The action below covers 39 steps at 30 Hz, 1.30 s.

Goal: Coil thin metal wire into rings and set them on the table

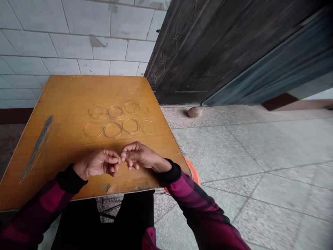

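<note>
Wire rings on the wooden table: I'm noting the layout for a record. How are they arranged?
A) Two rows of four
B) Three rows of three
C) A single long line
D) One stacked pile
A. The thin wire rings lie on the wooden tabletop in two rows, with four rings in each row.

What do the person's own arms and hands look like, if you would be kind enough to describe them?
The left sleeve and right sleeve are long, in a magenta and black check, and each ends in a snug black cuff. The left hand and right hand are bare, with no gloves.
</note>
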Tool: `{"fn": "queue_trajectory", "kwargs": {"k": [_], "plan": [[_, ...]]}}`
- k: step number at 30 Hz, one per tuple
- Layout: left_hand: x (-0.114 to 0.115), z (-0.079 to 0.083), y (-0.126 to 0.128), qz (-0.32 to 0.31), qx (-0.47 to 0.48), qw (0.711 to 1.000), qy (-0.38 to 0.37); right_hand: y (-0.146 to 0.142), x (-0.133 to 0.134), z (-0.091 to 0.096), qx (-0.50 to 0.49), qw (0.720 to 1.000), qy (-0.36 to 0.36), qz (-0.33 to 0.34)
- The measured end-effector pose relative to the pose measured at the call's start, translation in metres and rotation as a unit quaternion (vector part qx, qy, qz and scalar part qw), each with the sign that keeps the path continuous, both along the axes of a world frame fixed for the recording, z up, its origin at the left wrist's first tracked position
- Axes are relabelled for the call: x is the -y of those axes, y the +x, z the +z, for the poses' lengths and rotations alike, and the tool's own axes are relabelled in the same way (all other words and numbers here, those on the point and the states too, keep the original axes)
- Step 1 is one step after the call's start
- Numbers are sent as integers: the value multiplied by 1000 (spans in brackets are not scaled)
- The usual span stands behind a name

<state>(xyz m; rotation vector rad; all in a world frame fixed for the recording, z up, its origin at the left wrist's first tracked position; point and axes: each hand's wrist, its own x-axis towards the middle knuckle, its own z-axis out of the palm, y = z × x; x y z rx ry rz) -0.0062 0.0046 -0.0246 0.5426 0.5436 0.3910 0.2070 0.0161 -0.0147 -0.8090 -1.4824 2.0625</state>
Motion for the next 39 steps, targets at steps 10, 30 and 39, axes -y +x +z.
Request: {"fn": "queue_trajectory", "kwargs": {"k": [10,30,39], "plan": [[-2,-7,12,214,88,973,19,-11,5,-5,177,796,569,-101],[1,-11,18,259,55,963,39,-13,6,-11,240,782,554,-154],[0,-9,21,265,65,961,40,-12,7,-17,243,781,546,-182]]}}
